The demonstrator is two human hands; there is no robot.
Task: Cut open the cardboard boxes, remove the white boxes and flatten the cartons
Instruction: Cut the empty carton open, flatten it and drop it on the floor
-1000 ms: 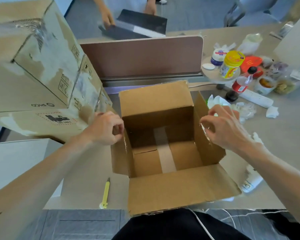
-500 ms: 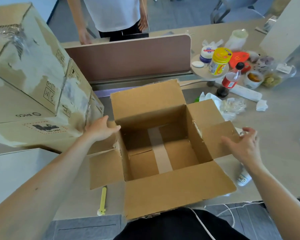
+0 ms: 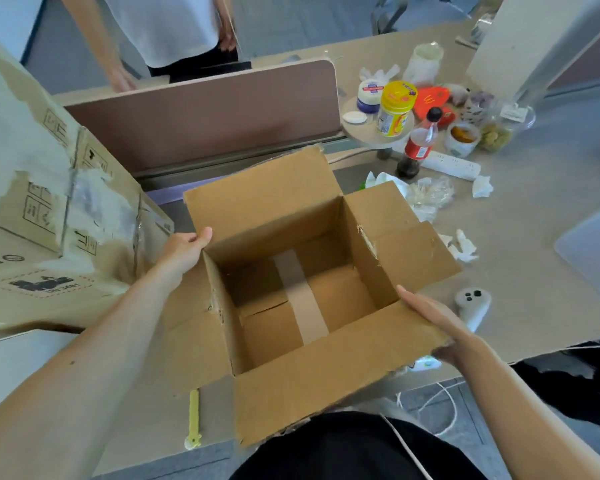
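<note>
Carton [image 3: 291, 393] sits open on the bench [image 3: 534, 237] between both hands, all 4 flaps splayed out. It's empty, with no white boxes inside, so I read this as the flatten step.

Left hand [image 3: 184, 247] is at the far-left corner with the thumb along the rim. Its fingers are hidden behind the wall, so I can't tell if it's grasping or just bracing. Right hand [image 3: 433, 323] clamps the right end of the near flap, thumb on top and fingers wrapped under.

To do it well:
- Bottom tape [image 3: 302, 306] looks intact, so the carton won't collapse until it's slit.
- Tip the carton over and run the yellow cutter [image 3: 194, 420], which lies just beside the left forearm, down that seam.
- Then push the 2 diagonal corners toward each other. The hands are already on a diagonal, which suits that.
- Keep the swing away from the white gadget [image 3: 471, 306] just right of the right hand.
- The stacked cartons [image 3: 49, 202] left of the left hand are still taped, so they're next.

Versus 0.5 s ago:
- Both hands were flat and released over the side flaps.
- Left has slid to the far corner.
- Right has dropped from the right flap to the near flap and closed on it.
- The carton looks slightly turned.
</note>
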